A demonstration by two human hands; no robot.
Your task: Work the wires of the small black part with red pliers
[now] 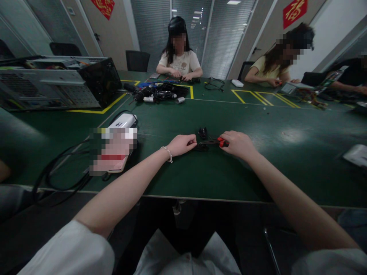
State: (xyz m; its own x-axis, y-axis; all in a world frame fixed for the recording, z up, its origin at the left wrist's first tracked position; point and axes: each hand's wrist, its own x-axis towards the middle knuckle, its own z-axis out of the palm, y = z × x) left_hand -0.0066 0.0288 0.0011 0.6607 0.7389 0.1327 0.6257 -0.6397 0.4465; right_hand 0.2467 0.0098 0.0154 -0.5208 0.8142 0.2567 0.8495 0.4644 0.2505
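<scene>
Green worktop (160, 172) with the right hand (239, 144), the left hand (181, 145) and, between them, a red-handled tool (221, 142) just beside a small black part (202, 133). Should the left pinch slacken, the tool's tips, so near, could slip and nip skin. Right fingers wrap the red handles; left fingertips meet narrowly, their hold too small to discern.

White shirt (189, 269). Collar (217, 253) — pointed flaps spread wide, small button (187, 258) between them. Sleeves (76, 246) flanking the collar: white, loose, short. Left hand (181, 145), ahead of collar: pale segmented bracelet (168, 154) at wrist — clasp too small to tell. Dark clothing (145, 226) beyond collar, detail lost in shadow.
</scene>
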